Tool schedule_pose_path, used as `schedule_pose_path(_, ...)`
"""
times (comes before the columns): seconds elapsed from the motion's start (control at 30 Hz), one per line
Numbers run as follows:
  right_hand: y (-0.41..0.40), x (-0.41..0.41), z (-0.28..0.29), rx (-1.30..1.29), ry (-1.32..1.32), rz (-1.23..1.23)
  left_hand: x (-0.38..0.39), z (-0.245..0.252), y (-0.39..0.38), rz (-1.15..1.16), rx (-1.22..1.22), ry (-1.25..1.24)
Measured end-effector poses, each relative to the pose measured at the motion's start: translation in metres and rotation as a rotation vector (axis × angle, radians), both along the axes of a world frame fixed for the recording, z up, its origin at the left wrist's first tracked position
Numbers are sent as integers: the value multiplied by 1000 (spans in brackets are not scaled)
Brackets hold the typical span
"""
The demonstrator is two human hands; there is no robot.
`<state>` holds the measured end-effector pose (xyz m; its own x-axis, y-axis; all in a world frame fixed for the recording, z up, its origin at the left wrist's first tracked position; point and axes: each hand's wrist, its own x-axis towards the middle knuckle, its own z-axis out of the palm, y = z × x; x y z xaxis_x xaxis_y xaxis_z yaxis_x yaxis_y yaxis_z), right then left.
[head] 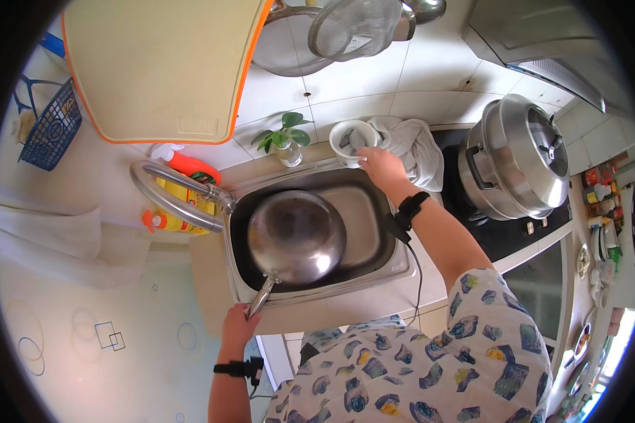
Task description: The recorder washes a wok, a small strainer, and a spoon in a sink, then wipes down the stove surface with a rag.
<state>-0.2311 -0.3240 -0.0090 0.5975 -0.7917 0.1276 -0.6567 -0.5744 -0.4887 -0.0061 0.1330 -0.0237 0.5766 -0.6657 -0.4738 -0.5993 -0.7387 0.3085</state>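
My left hand (241,323) is closed around the metal handle of a stainless steel pan (297,238), which lies bottom up over the sink (368,222). At the back right corner of the sink, my right hand (377,163) touches the near rim of a white round container (338,134). Some grey material, perhaps a cloth or scouring pad, lies inside it; whether my fingers grip the rim or that material I cannot tell. A light grey cloth (415,150) is bunched just right of the container.
A curved faucet (177,195) reaches over the sink's left end, near a red bottle (193,168) and yellow bottles (182,214). A plant in a glass jar (290,155) stands behind. Strainers (349,31) and a cutting board (159,69) hang above. A large steamer pot (508,158) sits on the cooktop.
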Motion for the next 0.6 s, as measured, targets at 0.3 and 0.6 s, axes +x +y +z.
schedule_pose_path(0.3,88,-106,14,-141,-79,-137,25,-7,-238,-61,-766,193)
schedule_pose_path(0.6,160,-186,42,163,148,-399,32,-64,-387,81,-907,-189)
